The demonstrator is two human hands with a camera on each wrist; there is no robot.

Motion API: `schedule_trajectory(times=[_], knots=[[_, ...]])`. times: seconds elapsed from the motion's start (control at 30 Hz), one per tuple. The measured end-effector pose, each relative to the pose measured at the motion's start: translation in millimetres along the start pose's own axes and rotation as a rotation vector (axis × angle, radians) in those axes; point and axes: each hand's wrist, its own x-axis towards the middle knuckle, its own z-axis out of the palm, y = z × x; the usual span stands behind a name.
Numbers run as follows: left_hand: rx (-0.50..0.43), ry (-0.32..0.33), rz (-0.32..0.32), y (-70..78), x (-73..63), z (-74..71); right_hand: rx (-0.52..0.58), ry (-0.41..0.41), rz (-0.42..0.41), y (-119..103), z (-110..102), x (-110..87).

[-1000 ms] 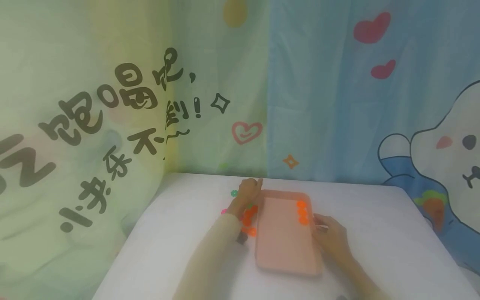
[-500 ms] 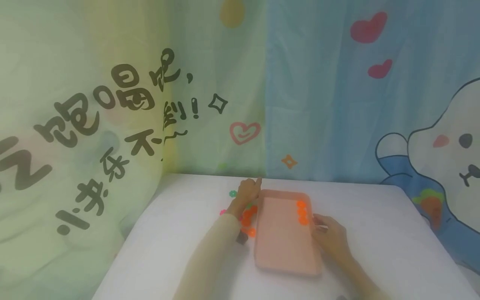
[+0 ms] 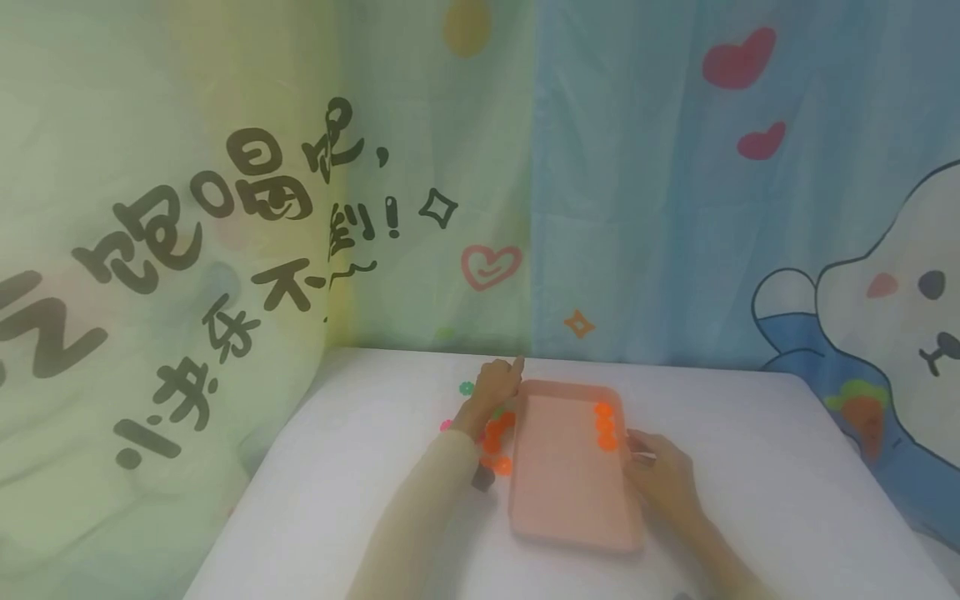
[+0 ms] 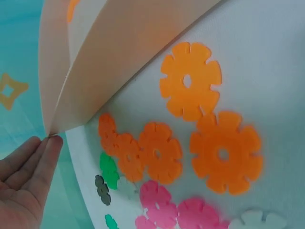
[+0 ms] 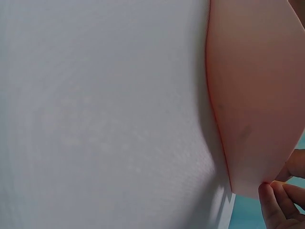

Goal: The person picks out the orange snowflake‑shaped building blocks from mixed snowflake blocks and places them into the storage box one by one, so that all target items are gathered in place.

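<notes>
near the middle of the white table (image 3: 757,450), a pink tray (image 3: 566,487), turned lengthwise away from the viewer and apparently resting on the surface. along the inner right wall, toward the far end, holds three orange discs (image 3: 605,427), notched like flowers, set in a row, touching or nearly so. otherwise shows mostly bare floor.

at the far left corner of the tray, the left hand (image 3: 497,380); appears to pinch the rim there, with fairly straight fingers close together. at the right wall, beside the row of discs, the right hand (image 3: 666,471); pinches the rim too, with fingertips on both faces of the wall.

outside the left wall, partly hidden by the left forearm in the head view, a loose scatter on the table. includes at least five orange pieces (image 4: 246,152), some touching; just beyond, pink pieces (image 4: 159,214), a green piece (image 4: 109,171), a dark piece (image 4: 102,190) and a whitish piece (image 4: 259,223) cut off at the frame edge.

judging by that, seems only partly done: three discs inside, far more pieces outside, no other colour visible in the tray. with both hands on the rim, looks like a moment for holding or adjusting the tray rather than for filling. cannot tell about the remaining colours, whether meant for inside or not.

behind everything, a printed curtain (image 3: 630,183).
</notes>
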Motion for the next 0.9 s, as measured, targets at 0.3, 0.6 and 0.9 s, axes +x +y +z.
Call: schedule_trajectory(times=[0.3,0.6,0.9], knots=[[0.098,-0.053,0.161,-17.7,-11.5,-14.3,-0.010,0.011,-0.038,13,3,5.5],[0.051,-0.233,0.163,-51.5,-10.0,-6.4,-0.027,-0.010,0.011,15,4,10.8],[0.105,-0.283,0.231,-61.3,-8.2,-2.4,-0.017,-0.012,0.036,16,5,11.6]])
